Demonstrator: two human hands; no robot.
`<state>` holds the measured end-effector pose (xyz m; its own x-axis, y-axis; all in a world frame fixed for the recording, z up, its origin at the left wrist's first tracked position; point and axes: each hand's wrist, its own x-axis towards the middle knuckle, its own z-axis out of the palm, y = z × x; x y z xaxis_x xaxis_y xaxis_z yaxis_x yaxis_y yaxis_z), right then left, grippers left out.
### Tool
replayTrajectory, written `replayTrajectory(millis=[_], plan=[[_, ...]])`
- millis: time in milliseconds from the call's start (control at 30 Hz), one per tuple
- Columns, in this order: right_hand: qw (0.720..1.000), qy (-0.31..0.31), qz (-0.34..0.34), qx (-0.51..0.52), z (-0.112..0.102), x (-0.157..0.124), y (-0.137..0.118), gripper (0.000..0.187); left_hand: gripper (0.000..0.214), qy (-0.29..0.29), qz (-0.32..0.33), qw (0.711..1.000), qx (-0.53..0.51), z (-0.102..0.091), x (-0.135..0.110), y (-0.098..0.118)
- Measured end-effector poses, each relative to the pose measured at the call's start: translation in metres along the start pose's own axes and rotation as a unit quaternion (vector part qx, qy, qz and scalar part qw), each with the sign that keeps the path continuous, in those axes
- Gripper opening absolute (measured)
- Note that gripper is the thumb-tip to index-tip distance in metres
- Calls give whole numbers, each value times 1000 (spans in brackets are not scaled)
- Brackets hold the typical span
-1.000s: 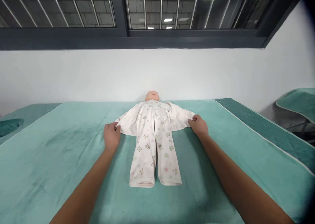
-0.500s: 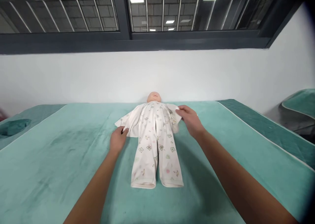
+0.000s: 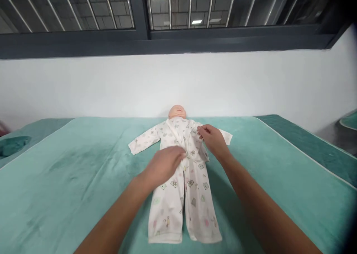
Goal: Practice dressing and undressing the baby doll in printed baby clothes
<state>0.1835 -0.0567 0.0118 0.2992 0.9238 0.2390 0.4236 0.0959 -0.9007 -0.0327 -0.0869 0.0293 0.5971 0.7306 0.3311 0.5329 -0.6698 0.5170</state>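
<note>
A baby doll [image 3: 177, 112] lies on its back on a teal-covered bed [image 3: 69, 179], its head toward the wall. It wears a white printed romper [image 3: 178, 187] with both sleeves spread and the legs pointing toward me. My left hand [image 3: 164, 164] rests on the romper's waist with fingers curled, and what they grip is hidden. My right hand [image 3: 213, 140] pinches the front flap of the romper at the doll's chest.
A white wall and dark window frame stand behind the bed. A darker green cover [image 3: 301, 146] lies along the right side. A dark green cloth [image 3: 12, 145] sits at the far left edge.
Both hands left the sleeve ends and moved inward. The left hand came over the waist; the right took hold of the chest flap. The camera moved closer.
</note>
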Motion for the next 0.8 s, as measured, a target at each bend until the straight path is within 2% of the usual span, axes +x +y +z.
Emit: replayTrajectory(millis=[33,67,100,167,200,233,300,400,500,600,700,800], plan=[[1000,9,17,-17,4,11,4,32,28,-29,10,999,-13,3,0,-3],[999,11,32,-32,9,22,7,32,29,-16,-2,999,-30,4,1,-8],[998,11,41,-44,15,34,8,33,29,38,-34,998,-48,3,4,-16],[997,19,48,-53,30,54,6,30,30,181,-127,973,-65,-1,15,-37],[998,20,42,-47,38,62,3,26,31,228,-165,958,-61,-3,24,-47],[999,16,31,-36,46,69,0,22,31,247,-191,949,-51,-5,34,-57],[1000,-9,-11,5,58,77,-6,16,32,224,-212,951,-25,-6,57,-70],[991,-48,-53,110,62,80,-7,15,33,172,-182,968,-7,-4,87,-72],[982,-8,-34,185,53,80,1,17,31,151,-128,976,-87,-2,105,-66],[994,15,-19,108,51,80,4,22,27,188,-146,961,-143,0,118,-67],[998,-8,-47,-34,60,78,-1,33,21,200,-184,958,-91,3,130,-77],[988,-35,-83,-122,68,77,-6,26,16,188,-195,961,-51,6,137,-83]])
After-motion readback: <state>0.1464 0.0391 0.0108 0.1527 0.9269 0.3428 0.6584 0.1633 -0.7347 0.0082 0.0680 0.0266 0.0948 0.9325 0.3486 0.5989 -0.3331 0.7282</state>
